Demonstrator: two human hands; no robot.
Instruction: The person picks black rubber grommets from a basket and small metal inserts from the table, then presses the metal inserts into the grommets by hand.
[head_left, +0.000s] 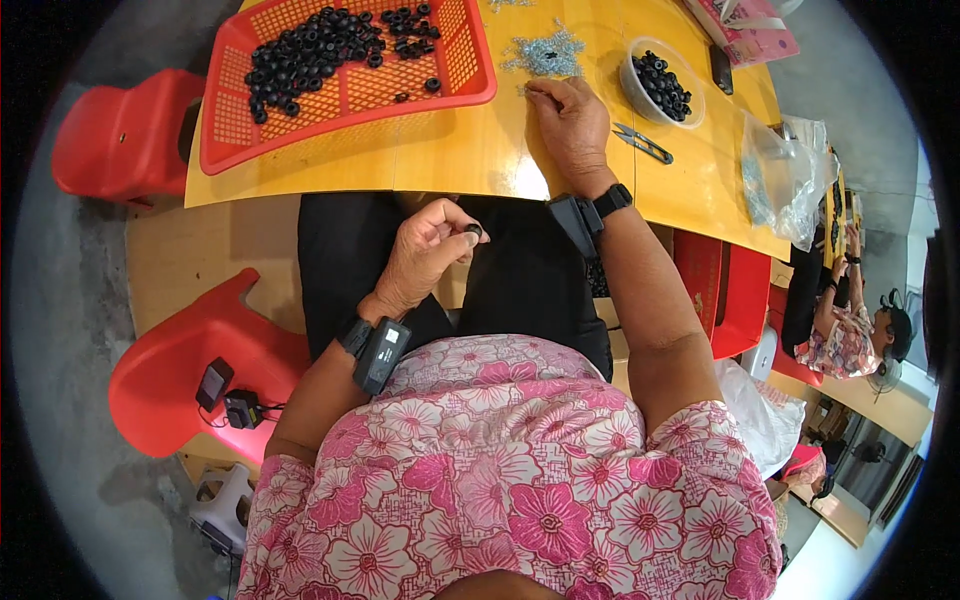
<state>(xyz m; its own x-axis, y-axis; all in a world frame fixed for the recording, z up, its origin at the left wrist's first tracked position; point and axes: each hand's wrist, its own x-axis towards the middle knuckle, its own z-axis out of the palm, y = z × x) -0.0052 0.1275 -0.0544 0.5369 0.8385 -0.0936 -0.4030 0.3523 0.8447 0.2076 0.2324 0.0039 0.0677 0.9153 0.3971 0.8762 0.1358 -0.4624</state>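
Note:
My left hand (pixel 428 250) is above my lap, its thumb and fingers closed on a small black ring-shaped part (pixel 474 230). My right hand (pixel 576 125) rests on the yellow table (pixel 470 160), its fingertips pinched together at the near edge of a pile of tiny clear, silvery pieces (pixel 548 54). What the pinch holds, if anything, is too small to make out. Beside that wrist lie thread snips (pixel 643 145) with dark handles. A clear round tub (pixel 697 112) to the right contains many black parts (pixel 660 86).
A red plastic basket (pixel 345 120) of similar black parts stands at the table's left. A dark phone (pixel 721 70) and a clear plastic bag (pixel 790 185) lie at the right. Red chairs (pixel 190 370) stand to my left. Another person (pixel 845 330) sits at the far right.

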